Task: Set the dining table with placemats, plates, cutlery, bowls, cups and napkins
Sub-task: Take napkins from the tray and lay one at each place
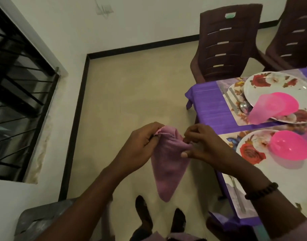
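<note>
Both hands hold a purple napkin (166,164) in the air over the floor, left of the table (208,103). Left hand (140,146) pinches its upper left edge between curled fingers; right hand (203,145) pinches the upper right edge, and the cloth hangs to a point below.

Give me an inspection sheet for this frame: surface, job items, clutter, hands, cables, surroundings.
Surface: table under a purple cover, two floral placemats.
Job's things: two floral plates, far and near, each with a pink bowl; cutlery beside the far plate; purple napkin hanging over the floor.
Clutter: nothing seen.
Hands: left hand and right hand pinch the napkin's top edge.
Cables: nothing seen.
Surroundings: two brown chairs, barred window.
</note>
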